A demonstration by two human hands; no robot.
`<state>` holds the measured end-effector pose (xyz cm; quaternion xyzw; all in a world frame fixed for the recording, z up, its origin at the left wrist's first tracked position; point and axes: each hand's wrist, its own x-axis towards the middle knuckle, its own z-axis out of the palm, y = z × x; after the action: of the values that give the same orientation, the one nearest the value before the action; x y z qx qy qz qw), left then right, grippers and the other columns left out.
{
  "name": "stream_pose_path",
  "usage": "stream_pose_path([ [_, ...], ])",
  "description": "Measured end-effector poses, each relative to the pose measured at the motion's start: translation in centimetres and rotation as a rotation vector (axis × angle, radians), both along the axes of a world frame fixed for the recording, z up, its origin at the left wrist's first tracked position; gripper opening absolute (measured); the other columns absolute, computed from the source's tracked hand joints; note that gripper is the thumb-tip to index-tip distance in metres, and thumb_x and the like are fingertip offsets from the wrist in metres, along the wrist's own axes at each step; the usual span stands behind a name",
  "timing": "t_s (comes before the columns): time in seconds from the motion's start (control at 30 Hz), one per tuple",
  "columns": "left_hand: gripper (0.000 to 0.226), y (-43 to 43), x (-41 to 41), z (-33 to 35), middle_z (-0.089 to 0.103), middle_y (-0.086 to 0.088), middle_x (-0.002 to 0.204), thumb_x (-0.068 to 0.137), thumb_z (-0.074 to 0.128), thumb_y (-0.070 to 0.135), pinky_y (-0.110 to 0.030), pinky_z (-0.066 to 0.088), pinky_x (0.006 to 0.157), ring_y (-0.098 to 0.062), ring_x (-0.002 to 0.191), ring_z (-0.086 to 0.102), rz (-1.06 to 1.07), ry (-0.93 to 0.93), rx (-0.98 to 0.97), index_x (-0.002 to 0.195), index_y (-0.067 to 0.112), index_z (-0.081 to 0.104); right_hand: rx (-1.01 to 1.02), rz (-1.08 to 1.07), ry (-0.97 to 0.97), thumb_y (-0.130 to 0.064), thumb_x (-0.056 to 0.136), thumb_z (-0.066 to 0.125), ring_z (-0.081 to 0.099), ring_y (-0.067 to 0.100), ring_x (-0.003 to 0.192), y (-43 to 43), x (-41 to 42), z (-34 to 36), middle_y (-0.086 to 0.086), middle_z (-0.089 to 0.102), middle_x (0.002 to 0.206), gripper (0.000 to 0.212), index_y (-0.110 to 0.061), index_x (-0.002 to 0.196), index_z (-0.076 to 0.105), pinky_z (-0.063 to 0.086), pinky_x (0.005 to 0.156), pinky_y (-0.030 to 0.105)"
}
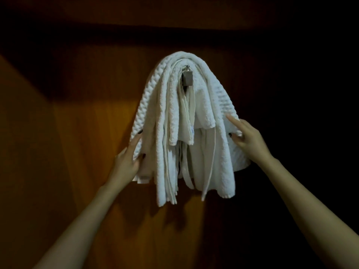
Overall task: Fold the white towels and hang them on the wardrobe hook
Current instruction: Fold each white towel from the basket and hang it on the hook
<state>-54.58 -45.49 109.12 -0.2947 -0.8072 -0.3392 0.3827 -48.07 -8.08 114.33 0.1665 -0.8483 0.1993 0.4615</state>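
Observation:
Several folded white towels [174, 121] hang draped over a small metal hook [187, 77] on the brown wooden wardrobe wall [93, 133]. The outermost towel has a waffle texture and arches over the others. My left hand [128, 162] pinches the lower left edge of that outer towel between thumb and fingers. My right hand [245, 136] is at the towel's right edge, index finger stretched along the cloth and thumb under the edge, pinching it. Both forearms reach up from the bottom of the view.
The wardrobe interior is dim; the right side [310, 94] lies in deep shadow. A darker wooden panel [174, 20] spans the top. The towels cast a shadow on the lit wood below them.

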Motion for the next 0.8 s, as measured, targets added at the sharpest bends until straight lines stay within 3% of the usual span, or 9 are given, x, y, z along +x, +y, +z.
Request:
stream_pose_path([
  [0.1, 0.091, 1.3, 1.3, 0.3, 0.037, 0.003, 0.148, 0.094, 0.056, 0.019, -0.036, 0.041, 0.094, -0.023, 0.119, 0.05, -0.114, -0.067, 0.076, 0.136, 0.066, -0.01, -0.081, -0.02, -0.11, -0.014, 0.092, 0.064, 0.051, 0.015, 0.124, 0.4, 0.8, 0.0, -0.009, 0.043, 0.145, 0.087, -0.051, 0.147, 0.008, 0.043, 0.096, 0.028],
  [0.2, 0.085, 2.1, 2.1, 1.8, 0.008, 0.03, 0.145, 0.092, 0.053, 0.036, -0.024, 0.026, 0.106, -0.001, 0.133, 0.022, -0.251, -0.203, 0.238, 0.14, 0.054, -0.014, -0.081, -0.031, -0.209, -0.02, 0.089, 0.066, 0.055, 0.015, 0.119, 1.0, 0.9, 0.5, -0.005, 0.052, 0.141, 0.092, -0.056, 0.147, 0.004, 0.041, 0.091, 0.024],
  [0.3, 0.059, 2.2, 2.3, 4.3, 0.032, 0.017, 0.143, 0.093, 0.048, 0.036, 0.001, 0.036, 0.088, 0.013, 0.122, 0.035, -0.315, -0.242, 0.316, 0.147, 0.031, 0.024, -0.08, -0.115, -0.011, -0.012, 0.087, 0.061, 0.059, 0.017, 0.113, 0.2, 0.3, 0.6, -0.005, 0.06, 0.131, 0.07, -0.038, 0.147, 0.036, 0.044, 0.084, 0.026],
  [0.37, 0.041, 2.2, 2.2, 5.3, 0.047, 0.013, 0.133, 0.099, 0.047, 0.02, 0.003, 0.039, 0.079, 0.014, 0.112, 0.048, -0.3, -0.209, 0.286, 0.139, 0.024, 0.041, -0.111, -0.187, 0.161, -0.004, 0.086, 0.057, 0.059, 0.022, 0.101, -0.5, -0.4, 0.4, 0.002, 0.062, 0.116, 0.058, -0.025, 0.139, 0.051, 0.042, 0.071, 0.027],
  [0.4, 0.039, 2.1, 2.2, 5.5, 0.051, 0.008, 0.133, 0.099, 0.046, 0.013, 0.002, 0.04, 0.08, 0.007, 0.114, 0.05, -0.289, -0.202, 0.268, 0.138, 0.019, 0.046, -0.131, -0.204, 0.216, -0.001, 0.086, 0.056, 0.058, 0.022, 0.095, -0.8, -0.8, 0.4, 0.005, 0.059, 0.111, 0.055, -0.021, 0.136, 0.055, 0.039, 0.067, 0.027],
  [0.5, 0.044, 1.1, 1.7, 5.0, 0.046, -0.007, 0.142, 0.097, 0.043, -0.002, -0.005, 0.037, 0.096, -0.017, 0.13, 0.044, -0.248, -0.182, 0.219, 0.141, 0.005, 0.043, -0.157, -0.186, 0.268, 0.005, 0.086, 0.053, 0.051, 0.021, 0.085, -0.7, -1.8, 0.8, 0.013, 0.054, 0.108, 0.053, -0.017, 0.133, 0.059, 0.035, 0.065, 0.026],
  [0.6, 0.048, 0.1, 1.2, 3.8, 0.042, 0.001, 0.14, 0.096, 0.044, -0.006, -0.016, 0.033, 0.105, -0.014, 0.131, 0.041, -0.184, -0.125, 0.174, 0.142, 0.007, 0.04, -0.188, -0.135, 0.298, 0.008, 0.086, 0.053, 0.046, 0.017, 0.081, 0.1, -2.0, 2.0, 0.017, 0.05, 0.111, 0.054, -0.017, 0.133, 0.059, 0.033, 0.064, 0.022],
  [0.67, 0.048, 0.2, 1.3, 3.0, 0.044, 0.007, 0.136, 0.096, 0.045, -0.006, -0.007, 0.035, 0.099, -0.005, 0.125, 0.044, -0.179, -0.117, 0.182, 0.141, 0.011, 0.04, -0.137, -0.131, 0.303, 0.01, 0.085, 0.054, 0.047, 0.02, 0.084, 0.4, -1.8, 2.8, 0.02, 0.051, 0.11, 0.052, -0.014, 0.132, 0.06, 0.034, 0.067, 0.024],
  [0.8, 0.042, 2.0, 1.6, 2.0, 0.051, 0.004, 0.13, 0.098, 0.045, 0.0, -0.001, 0.04, 0.086, -0.007, 0.118, 0.05, -0.243, -0.25, 0.297, 0.137, 0.013, 0.046, 0.04, -0.072, 0.14, 0.009, 0.083, 0.06, 0.052, 0.032, 0.097, -0.2, -1.5, 1.9, 0.018, 0.054, 0.11, 0.052, -0.01, 0.132, 0.059, 0.041, 0.073, 0.035],
])
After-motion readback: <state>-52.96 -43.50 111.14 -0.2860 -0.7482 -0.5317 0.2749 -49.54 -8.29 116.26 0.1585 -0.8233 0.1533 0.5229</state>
